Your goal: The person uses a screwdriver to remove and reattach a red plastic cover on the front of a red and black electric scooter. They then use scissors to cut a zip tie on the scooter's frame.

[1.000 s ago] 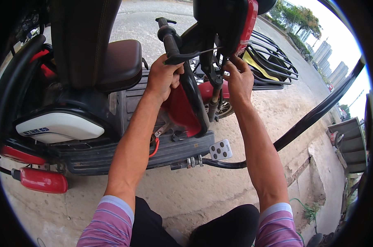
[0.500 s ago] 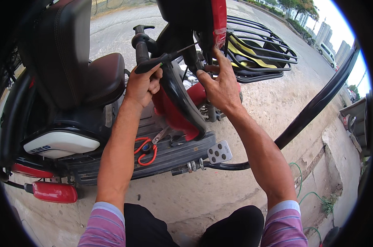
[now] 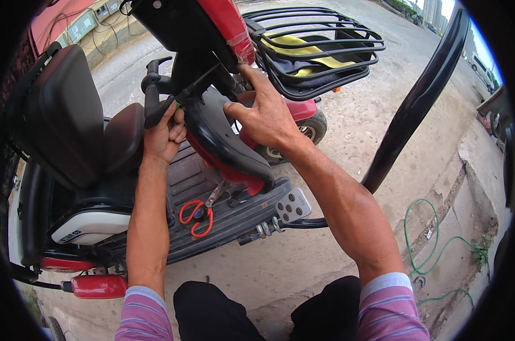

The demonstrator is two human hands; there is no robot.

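A red and black mobility scooter (image 3: 201, 187) stands in front of me on a concrete ground. My left hand (image 3: 164, 136) is closed around a thin dark tool with a green-tipped shaft, next to the black handlebar grip (image 3: 151, 96). My right hand (image 3: 263, 113) presses with spread fingers against the black steering column cover (image 3: 223, 142), fingertips up near the red front panel (image 3: 226, 25). A black wire front basket (image 3: 320, 51) holding something yellow sits behind my right hand.
Red-handled pliers (image 3: 196, 215) lie on the black ribbed footboard (image 3: 183, 182). A black padded seat (image 3: 70, 119) rises at left. A thick black curved bar (image 3: 416, 102) crosses at right. A green hose (image 3: 433, 238) coils on the ground at lower right.
The view has swung down and closer to the steering column. My right hand has shifted from behind the column onto its cover. My left hand stays by the handlebar.
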